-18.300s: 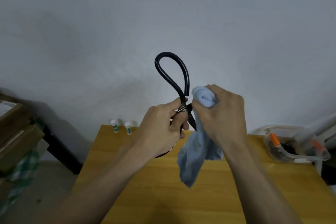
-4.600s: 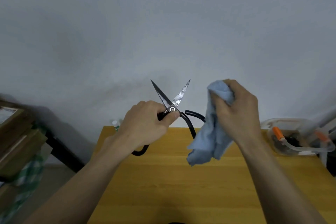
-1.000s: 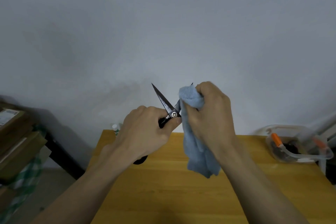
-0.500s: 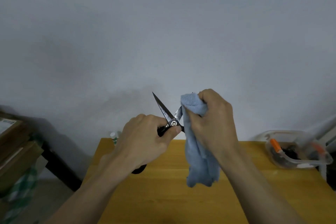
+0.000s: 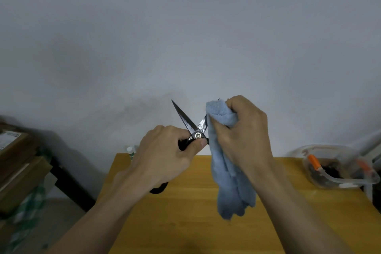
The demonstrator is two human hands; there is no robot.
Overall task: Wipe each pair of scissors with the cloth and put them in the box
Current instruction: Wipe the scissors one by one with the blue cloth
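1. The left hand [image 5: 165, 156] is making the grip on the black-handled steel scissors [image 5: 192, 130], clenching the handles just below the pivot screw, with the thumb pressing beside it; the blades are standing open and pointing up, raised above the yellow wooden surface [image 5: 185, 212].
2. The right hand [image 5: 241, 134] is grasping the soft pale-blue cloth [image 5: 231, 181], bunching its upper part around the right-hand blade, while the rest is hanging loose towards the surface without clearly touching it.
3. The left-hand blade is standing bare, so the wiping is likely only partway through on this pair.
4. The scissors are looking stiff and fairly heavy, with sharp points and spotted, possibly rusty steel; holding by the handles near the pivot is the safest place, keeping fingers off the edges.
5. The cloth is limp and thick, so it is padding the fingers, though a stroke towards the tip seems safer than one against the edge.
6. The clear plastic box [image 5: 334, 169] is sitting at the right edge of the surface, well apart from the hands, already holding dark and orange-handled things that are too blurred to name.
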